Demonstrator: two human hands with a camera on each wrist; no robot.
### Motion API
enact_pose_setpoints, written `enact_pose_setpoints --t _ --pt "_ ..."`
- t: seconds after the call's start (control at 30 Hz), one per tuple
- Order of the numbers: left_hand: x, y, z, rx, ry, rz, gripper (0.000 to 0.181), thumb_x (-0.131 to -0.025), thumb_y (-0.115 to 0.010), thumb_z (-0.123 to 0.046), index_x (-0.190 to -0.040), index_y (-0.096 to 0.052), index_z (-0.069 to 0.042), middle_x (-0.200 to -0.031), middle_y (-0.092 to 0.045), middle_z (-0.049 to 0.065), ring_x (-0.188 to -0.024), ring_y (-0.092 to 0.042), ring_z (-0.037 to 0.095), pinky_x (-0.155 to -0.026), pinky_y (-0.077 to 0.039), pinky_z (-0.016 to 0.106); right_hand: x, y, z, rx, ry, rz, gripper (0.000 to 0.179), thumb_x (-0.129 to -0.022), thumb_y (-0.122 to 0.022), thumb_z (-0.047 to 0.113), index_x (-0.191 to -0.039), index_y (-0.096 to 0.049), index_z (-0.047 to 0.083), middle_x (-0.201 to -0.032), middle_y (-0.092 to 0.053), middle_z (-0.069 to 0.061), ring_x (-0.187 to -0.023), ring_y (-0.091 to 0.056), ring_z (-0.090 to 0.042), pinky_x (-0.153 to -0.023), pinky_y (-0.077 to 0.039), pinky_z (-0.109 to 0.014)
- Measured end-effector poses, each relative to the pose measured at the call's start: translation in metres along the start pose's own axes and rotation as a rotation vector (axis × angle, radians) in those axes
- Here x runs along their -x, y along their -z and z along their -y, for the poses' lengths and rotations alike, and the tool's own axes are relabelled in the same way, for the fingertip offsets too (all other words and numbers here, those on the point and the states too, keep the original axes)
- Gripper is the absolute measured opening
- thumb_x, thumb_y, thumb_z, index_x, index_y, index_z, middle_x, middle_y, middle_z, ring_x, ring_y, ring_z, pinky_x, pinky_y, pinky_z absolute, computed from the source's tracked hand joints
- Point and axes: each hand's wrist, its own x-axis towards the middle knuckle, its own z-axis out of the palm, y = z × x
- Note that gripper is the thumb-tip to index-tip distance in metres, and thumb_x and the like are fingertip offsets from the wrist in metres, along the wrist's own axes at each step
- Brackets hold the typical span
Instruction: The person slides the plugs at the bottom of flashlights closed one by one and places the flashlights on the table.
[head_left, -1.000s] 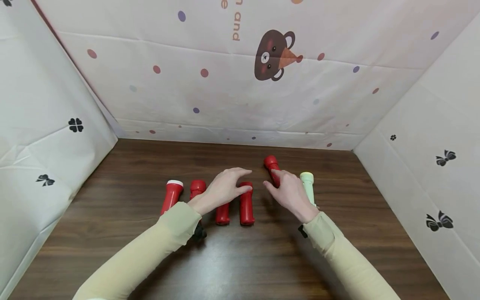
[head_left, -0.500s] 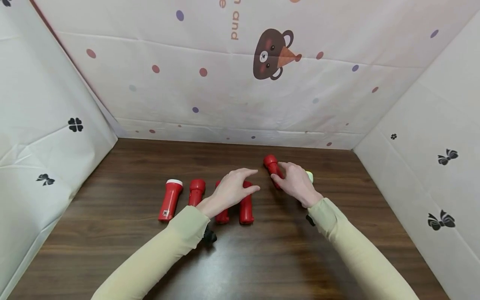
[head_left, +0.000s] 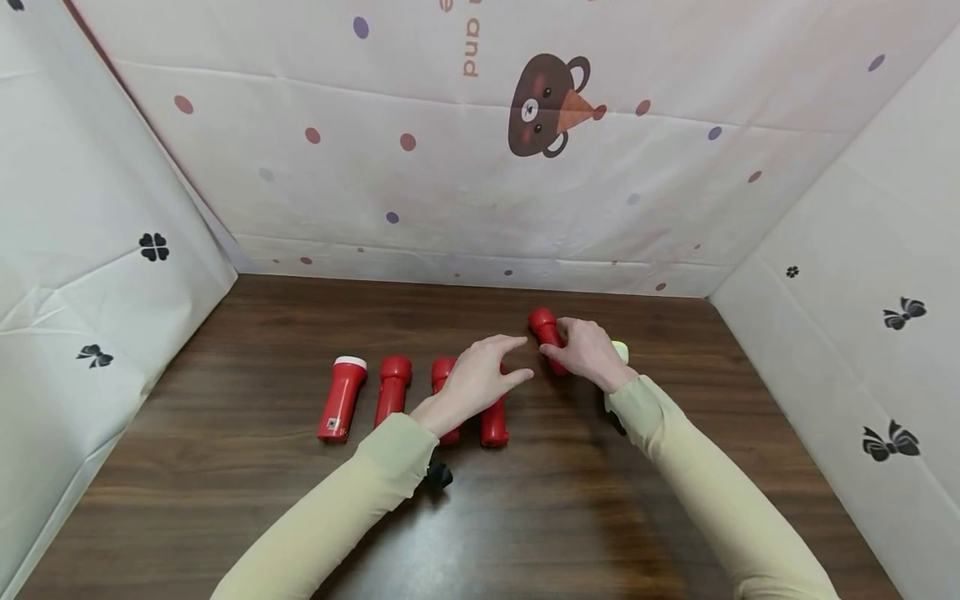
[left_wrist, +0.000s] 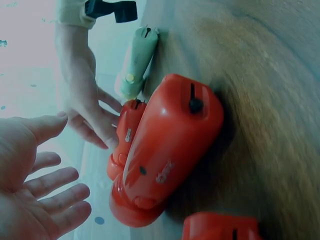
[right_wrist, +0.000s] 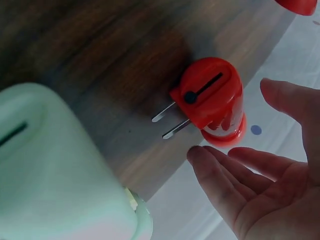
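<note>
In the head view my left hand (head_left: 476, 379) hovers over the two right-hand torches of a row of red ones, fingers and thumb spread, holding nothing. The rightmost red torch of the row (head_left: 494, 423) is partly covered by it. My right hand (head_left: 592, 354) is at another red torch (head_left: 543, 323), lying farther back. The right wrist view shows thumb and fingers spread on either side of this torch (right_wrist: 212, 92), not curled round it; contact is unclear. Two metal prongs (right_wrist: 172, 130) stick out of its side. A pale green torch (left_wrist: 141, 60) lies beside the right hand.
A white-rimmed red torch (head_left: 342, 400) and a plain red torch (head_left: 393, 387) lie at the left of the row. The brown wooden table (head_left: 570, 517) meets a white printed sheet (head_left: 337, 192) behind, with more sheeting on both sides.
My left hand has drifted right over the row. The right hand has shifted slightly right and back beside the far red torch, which has barely moved.
</note>
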Motion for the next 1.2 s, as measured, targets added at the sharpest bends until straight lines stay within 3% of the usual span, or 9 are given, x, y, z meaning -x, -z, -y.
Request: enact_pose_setpoints --t 0.2,0.4,0.53,0.73,0.9,1.0,1.2 --pt "-0.003 -0.009 -0.004 -0.023 -0.005 -0.003 0.059 -0.098 -0.075 -0.035 -0.151 -0.058 -0.016 -0.155 -0.060 0.006 -0.144 -0.058 0.028 -0.117 -0.051 0.048 -0.009 0.001 -0.001 -0.013 -0.025 0.033 0.050 -0.094 -0.075 0.034 -0.123 -0.068 -0.006 -0.078 -0.070 -0.009 -0.067 -0.059 -0.018 -0.063 -0.046 -0.027" --pt "-0.004 -0.016 -0.011 -0.059 -0.033 -0.010 0.058 -0.098 -0.075 -0.034 -0.151 -0.058 -0.016 -0.153 -0.062 0.005 -0.143 -0.059 0.024 -0.116 -0.052 0.044 -0.014 0.001 -0.004 -0.011 -0.049 0.055 0.040 -0.092 -0.077 0.036 -0.104 -0.072 -0.002 -0.075 -0.068 -0.006 -0.064 -0.059 -0.017 -0.060 -0.045 -0.026" --pt "-0.005 -0.021 -0.015 -0.083 -0.031 -0.017 0.058 -0.098 -0.075 -0.035 -0.151 -0.058 -0.016 -0.153 -0.062 0.004 -0.143 -0.059 0.022 -0.117 -0.052 0.042 -0.017 0.000 -0.006 -0.034 -0.082 0.096 0.038 -0.090 -0.078 0.036 -0.102 -0.072 0.000 -0.073 -0.069 -0.005 -0.059 -0.061 -0.015 -0.056 -0.047 -0.024" --pt "-0.007 -0.029 -0.015 -0.095 -0.017 -0.046 0.055 -0.098 -0.075 -0.034 -0.149 -0.060 -0.016 -0.151 -0.064 0.004 -0.139 -0.062 0.022 -0.114 -0.054 0.042 -0.022 -0.001 -0.008 -0.061 -0.122 0.120 0.044 -0.089 -0.080 0.035 -0.111 -0.074 -0.003 -0.092 -0.077 -0.015 -0.068 -0.066 -0.018 -0.061 -0.051 -0.025" --pt "-0.007 -0.035 -0.018 -0.070 0.000 -0.059 0.055 -0.098 -0.075 -0.034 -0.149 -0.061 -0.017 -0.150 -0.064 0.005 -0.137 -0.064 0.023 -0.109 -0.057 0.044 -0.022 0.000 -0.016 -0.103 -0.150 0.125 0.050 -0.092 -0.075 0.036 -0.121 -0.072 -0.005 -0.110 -0.077 -0.020 -0.085 -0.070 -0.023 -0.075 -0.057 -0.030" --pt "-0.007 -0.038 -0.022 -0.061 0.025 -0.064 0.055 -0.099 -0.074 -0.035 -0.149 -0.061 -0.017 -0.151 -0.064 0.005 -0.138 -0.063 0.024 -0.109 -0.057 0.044 -0.020 0.002 -0.019 -0.165 -0.171 0.135 0.053 -0.092 -0.073 0.038 -0.123 -0.071 -0.005 -0.113 -0.077 -0.021 -0.089 -0.070 -0.023 -0.076 -0.056 -0.028" --pt "-0.011 -0.044 -0.029 -0.015 0.078 -0.092 0.055 -0.099 -0.073 -0.035 -0.150 -0.060 -0.016 -0.151 -0.064 0.007 -0.139 -0.062 0.026 -0.111 -0.056 0.045 -0.016 0.009 -0.020 -0.396 -0.247 0.190 0.052 -0.097 -0.072 0.035 -0.128 -0.067 -0.007 -0.119 -0.072 -0.024 -0.077 -0.072 -0.012 -0.072 -0.063 -0.024"
